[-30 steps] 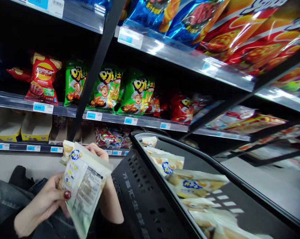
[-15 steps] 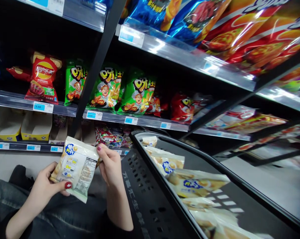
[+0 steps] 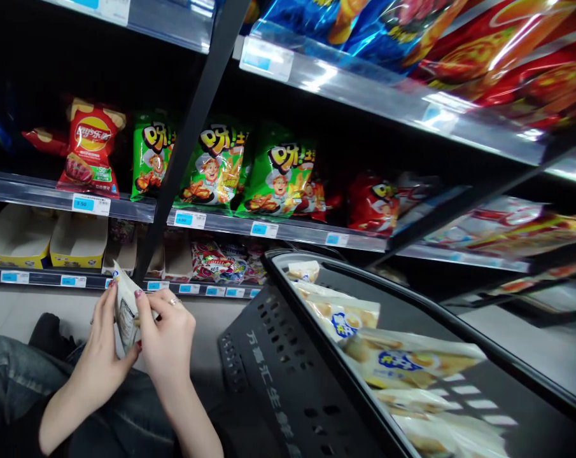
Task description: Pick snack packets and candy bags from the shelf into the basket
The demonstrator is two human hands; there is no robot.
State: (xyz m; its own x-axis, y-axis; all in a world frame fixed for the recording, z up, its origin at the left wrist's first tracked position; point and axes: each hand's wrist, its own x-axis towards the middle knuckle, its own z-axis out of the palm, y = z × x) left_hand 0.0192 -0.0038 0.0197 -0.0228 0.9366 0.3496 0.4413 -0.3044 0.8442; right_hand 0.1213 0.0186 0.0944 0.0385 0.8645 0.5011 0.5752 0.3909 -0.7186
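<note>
A small white and tan snack packet (image 3: 128, 305) is held upright over my lap, turned nearly edge-on. My left hand (image 3: 97, 362) grips its near-left side, thumb on the face towards me and fingers behind. My right hand (image 3: 166, 334) closes on its right edge with the thumb along it; a ring shows on one finger. To the right stands a dark grey shopping basket (image 3: 273, 356), with several packets of the same look (image 3: 402, 359) lying inside it.
Ahead, a shelf carries green snack bags (image 3: 280, 175) and a red chip bag (image 3: 93, 149). On the bottom shelf are open cardboard trays (image 3: 80, 238) and small colourful packets (image 3: 216, 259). A black upright post (image 3: 192, 140) divides the shelves. Large bags (image 3: 488, 57) fill the top shelf.
The packet has turned from face-on to nearly edge-on. My right hand has moved left, close to my left hand. The view has shifted slightly.
</note>
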